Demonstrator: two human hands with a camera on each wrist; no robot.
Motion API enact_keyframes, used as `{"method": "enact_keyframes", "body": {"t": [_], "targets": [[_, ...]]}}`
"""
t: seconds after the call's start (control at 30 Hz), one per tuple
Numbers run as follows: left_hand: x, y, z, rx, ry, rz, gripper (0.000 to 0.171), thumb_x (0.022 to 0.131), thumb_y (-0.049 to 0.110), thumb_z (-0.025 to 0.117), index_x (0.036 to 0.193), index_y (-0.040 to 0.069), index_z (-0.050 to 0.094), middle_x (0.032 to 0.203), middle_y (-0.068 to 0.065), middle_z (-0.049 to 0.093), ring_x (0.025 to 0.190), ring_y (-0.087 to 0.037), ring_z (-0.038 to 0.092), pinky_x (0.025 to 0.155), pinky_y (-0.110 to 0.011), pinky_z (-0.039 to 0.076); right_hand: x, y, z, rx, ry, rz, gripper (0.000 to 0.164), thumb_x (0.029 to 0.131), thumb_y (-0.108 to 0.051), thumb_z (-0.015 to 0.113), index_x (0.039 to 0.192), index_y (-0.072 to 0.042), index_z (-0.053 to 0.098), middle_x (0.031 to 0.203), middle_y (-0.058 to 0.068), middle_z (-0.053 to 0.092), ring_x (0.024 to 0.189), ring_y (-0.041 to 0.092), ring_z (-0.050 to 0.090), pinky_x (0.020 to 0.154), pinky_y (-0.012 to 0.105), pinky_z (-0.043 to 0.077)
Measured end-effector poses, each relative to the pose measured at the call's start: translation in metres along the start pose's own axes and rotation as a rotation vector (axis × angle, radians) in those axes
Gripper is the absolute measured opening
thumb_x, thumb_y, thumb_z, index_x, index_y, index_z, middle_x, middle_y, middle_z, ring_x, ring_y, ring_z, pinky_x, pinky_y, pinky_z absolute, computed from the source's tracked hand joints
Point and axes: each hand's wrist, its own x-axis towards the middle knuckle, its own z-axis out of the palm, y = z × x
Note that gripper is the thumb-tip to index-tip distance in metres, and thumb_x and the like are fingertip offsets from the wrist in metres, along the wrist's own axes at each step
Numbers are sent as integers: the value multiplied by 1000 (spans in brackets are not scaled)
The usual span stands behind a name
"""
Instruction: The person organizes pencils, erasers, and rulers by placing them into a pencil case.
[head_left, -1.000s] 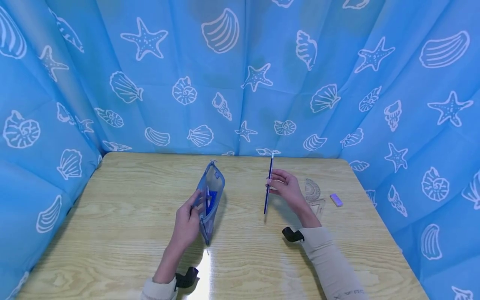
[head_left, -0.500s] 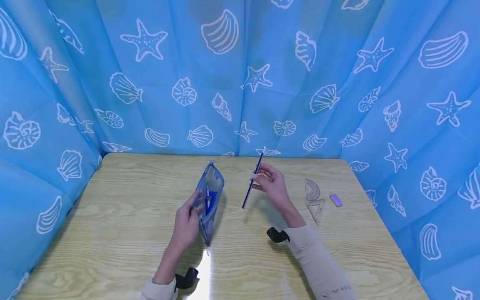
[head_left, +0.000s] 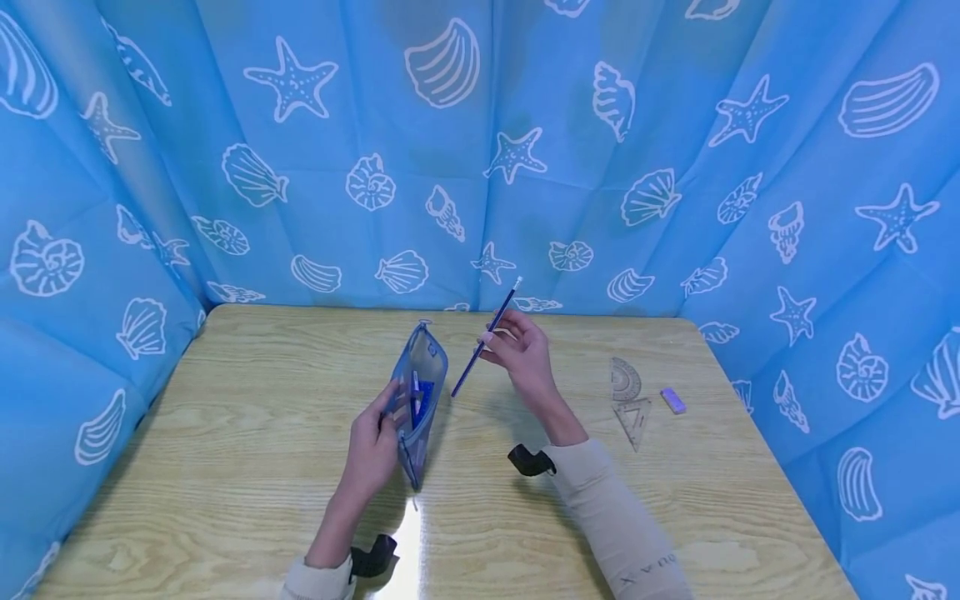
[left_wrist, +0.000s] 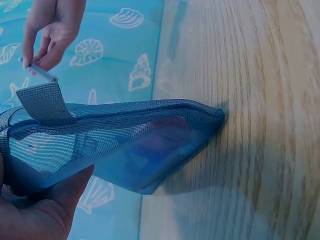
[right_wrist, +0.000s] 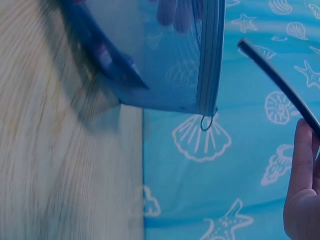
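Note:
My left hand (head_left: 373,437) grips a see-through blue mesh zip pouch (head_left: 432,358) by its near side and holds it upright on the table, its mouth parted. Blue items (head_left: 423,400), including a slim pen-like one, show inside. My right hand (head_left: 527,357) pinches a dark blue pencil (head_left: 472,362), tilted, its white end up and its lower end just right of the pouch mouth. In the right wrist view the pencil (right_wrist: 275,77) is apart from the pouch (right_wrist: 170,85). The left wrist view shows the pouch's grey fabric tab (left_wrist: 44,101).
On the right of the wooden table (head_left: 247,417) lie a clear protractor (head_left: 625,379), a clear set square (head_left: 633,421) and a purple eraser (head_left: 672,400). A blue curtain (head_left: 450,167) with shells and starfish hangs behind and along both sides.
My right hand has carried the pencil left and slightly away from me, toward the pouch, and the pencil has tilted with its lower end leftward. My left hand and the pouch have stayed put.

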Motion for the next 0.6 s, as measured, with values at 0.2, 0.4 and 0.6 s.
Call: {"method": "enact_keyframes", "body": {"t": [0.2, 0.4, 0.6], "targets": [[0, -1, 0, -4, 25, 7, 56, 99, -12, 26, 154, -8, 31, 154, -27, 43, 134, -45, 52, 110, -43, 51, 4, 4, 17, 27, -8, -27, 25, 97, 6, 59, 120, -2, 55, 105, 4, 61, 91, 16, 68, 82, 31, 66], [-1, -2, 1, -4, 50, 18, 56, 98, -13, 26, 153, -9, 32, 154, -27, 44, 134, -45, 52, 109, -43, 52, 2, 14, 37, 18, -50, -40, 23, 97, 7, 59, 116, -4, 56, 104, 3, 63, 91, 13, 69, 81, 30, 66], [0, -4, 1, -32, 49, 45, 57, 95, -15, 26, 152, -12, 32, 147, -34, 47, 133, -47, 52, 108, -44, 52, -3, 21, 52, -49, -125, -27, 24, 96, 7, 61, 119, 1, 55, 103, 2, 64, 92, 12, 68, 78, 30, 67]]}}
